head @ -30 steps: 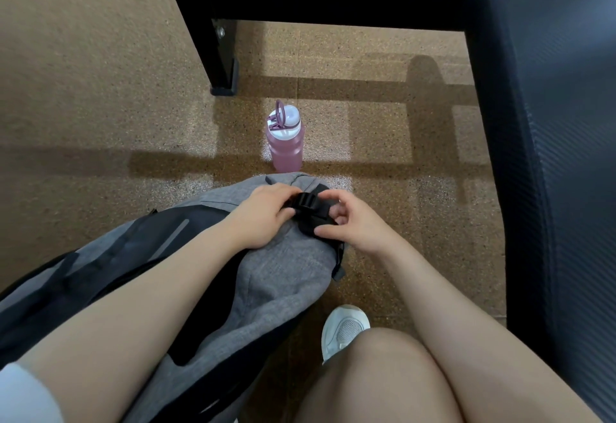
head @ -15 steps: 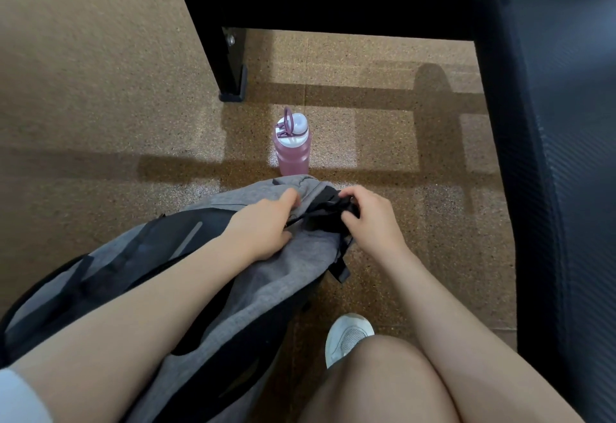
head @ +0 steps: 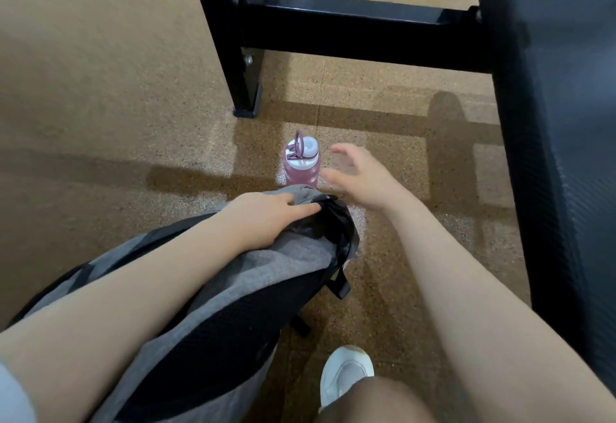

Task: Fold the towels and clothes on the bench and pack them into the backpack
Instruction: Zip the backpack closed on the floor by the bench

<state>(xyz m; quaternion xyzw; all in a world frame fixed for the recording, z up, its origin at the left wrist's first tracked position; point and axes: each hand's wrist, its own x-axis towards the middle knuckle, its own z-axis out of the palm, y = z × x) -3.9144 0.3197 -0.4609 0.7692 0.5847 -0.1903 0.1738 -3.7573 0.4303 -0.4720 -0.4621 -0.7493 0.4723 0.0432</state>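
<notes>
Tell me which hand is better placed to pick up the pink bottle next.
Right. The right hand is open beside the pink bottle, holding nothing, while the left hand rests on the backpack.

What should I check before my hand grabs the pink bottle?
1. Bottle standing up: ok. The pink bottle is upright on the floor.
2. Lid on: ok. Its white cap with the purple loop is in place.
3. Right hand ready: ok. The right hand is open, empty and beside the bottle, not touching it yet.
4. Bag held steady: ok. The left hand rests flat on the grey backpack.
5. Bag open for the bottle: cannot tell. The backpack's top is folded over and dark.
6. Way clear: ok. Nothing lies between hand and bottle; the black bench leg stands farther back.
</notes>
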